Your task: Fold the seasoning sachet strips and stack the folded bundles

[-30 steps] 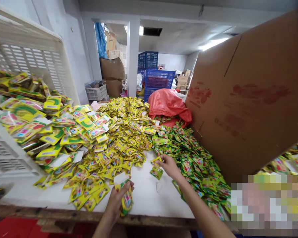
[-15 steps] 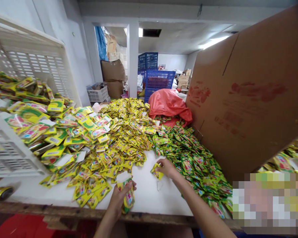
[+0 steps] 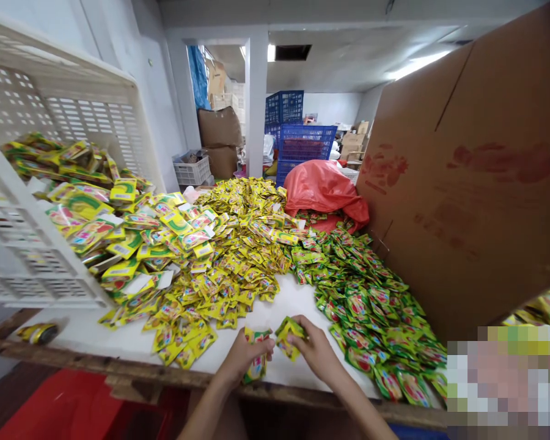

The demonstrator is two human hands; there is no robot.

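Note:
My left hand [image 3: 244,359] is closed around a small bundle of yellow-green sachets [image 3: 256,365] just above the near edge of the white table [image 3: 91,333]. My right hand [image 3: 315,349] pinches a yellow sachet [image 3: 288,333] and holds it right beside the bundle, the two hands nearly touching. A heap of yellow sachets [image 3: 229,244] covers the table's middle. A heap of green sachets [image 3: 366,299] lies to the right of my hands.
A tipped white plastic crate [image 3: 41,122] spills larger yellow packets [image 3: 101,226] at the left. A big cardboard box [image 3: 476,177] leans at the right. A red plastic bag [image 3: 323,189] lies behind the heaps. Blue crates [image 3: 297,143] stand at the back.
My right hand lifted a yellow sachet from the edge of the green heap and brought it toward me, next to the bundle in my left hand. The camera shifted slightly.

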